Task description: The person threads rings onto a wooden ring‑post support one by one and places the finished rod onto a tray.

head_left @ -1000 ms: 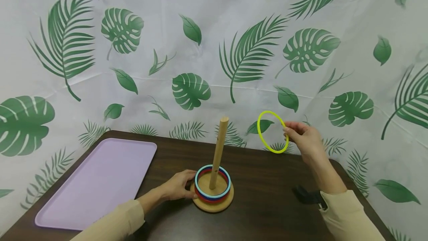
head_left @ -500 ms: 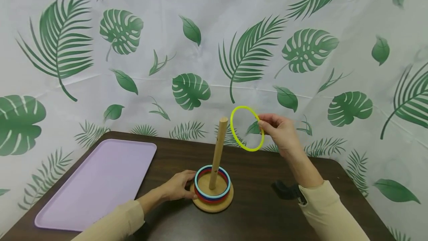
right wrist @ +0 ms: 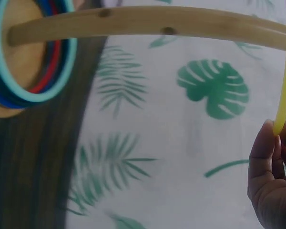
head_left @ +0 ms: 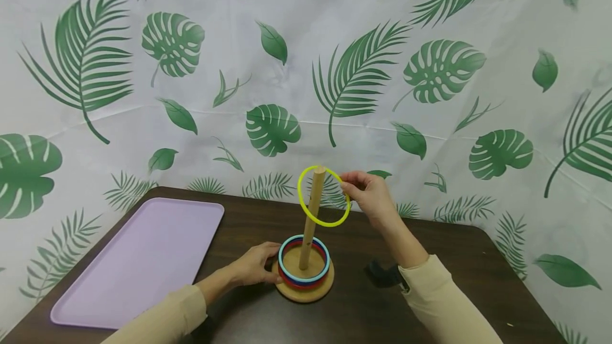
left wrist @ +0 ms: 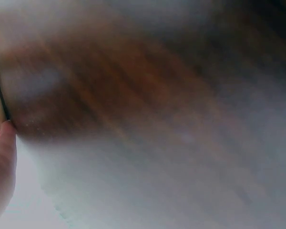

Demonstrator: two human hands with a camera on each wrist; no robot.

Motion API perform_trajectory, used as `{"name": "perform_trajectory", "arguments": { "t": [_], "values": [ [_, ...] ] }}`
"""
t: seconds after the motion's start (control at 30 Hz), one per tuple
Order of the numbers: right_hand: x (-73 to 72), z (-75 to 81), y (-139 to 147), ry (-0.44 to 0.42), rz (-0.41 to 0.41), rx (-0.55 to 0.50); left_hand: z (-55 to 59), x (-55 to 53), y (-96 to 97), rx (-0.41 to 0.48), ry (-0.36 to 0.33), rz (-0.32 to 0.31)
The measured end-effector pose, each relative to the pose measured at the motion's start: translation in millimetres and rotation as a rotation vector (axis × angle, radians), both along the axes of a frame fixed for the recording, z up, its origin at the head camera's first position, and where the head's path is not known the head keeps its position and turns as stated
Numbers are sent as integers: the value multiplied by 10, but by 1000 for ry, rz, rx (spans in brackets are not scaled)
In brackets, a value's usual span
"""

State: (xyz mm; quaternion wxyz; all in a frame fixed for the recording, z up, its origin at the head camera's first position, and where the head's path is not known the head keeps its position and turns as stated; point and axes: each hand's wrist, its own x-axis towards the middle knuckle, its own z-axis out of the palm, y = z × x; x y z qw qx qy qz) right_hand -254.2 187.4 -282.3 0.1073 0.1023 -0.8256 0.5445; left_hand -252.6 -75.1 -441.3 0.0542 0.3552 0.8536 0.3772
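My right hand [head_left: 370,198] pinches a thin yellow ring [head_left: 327,224] between thumb and fingers at the upper end of a wooden peg [head_left: 308,240]. The ring is tilted. Its lower edge crosses in front of the peg and its upper edge meets the tip; I cannot tell whether it encircles the peg. A light blue ring [head_left: 306,281], with dark blue and red rings under it, lies around the peg on the round wooden base [head_left: 301,298]. My left hand [head_left: 251,265] grips the base's left edge, thumb in front. A fingertip [left wrist: 8,126] touches that edge in the left wrist view.
A lilac tray [head_left: 143,259] lies on the left of the dark wood table [head_left: 382,312]. Behind the table hangs a white cloth [head_left: 287,78] printed with green leaves. A black strap [head_left: 382,275] sits at my right wrist.
My right hand has carried the yellow ring leftward from the right side to the top of the peg. The left hand, the base and the stacked rings have stayed in place.
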Motion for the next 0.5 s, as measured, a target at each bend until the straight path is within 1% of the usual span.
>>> {"name": "perform_trajectory", "arguments": {
  "t": [0.17,0.3,0.37,0.5],
  "values": [
    [-37,-290,-41,-57,-46,33,2,-6,2,-12,9,-3],
    [-63,-550,-71,-77,-33,31,5,-5,2,-19,12,-4],
    [-72,-664,-85,-77,-30,60,10,-5,-1,-20,8,-3],
    [-78,-843,-111,-80,-38,146,31,0,-12,-17,6,-7]
  ]
}}
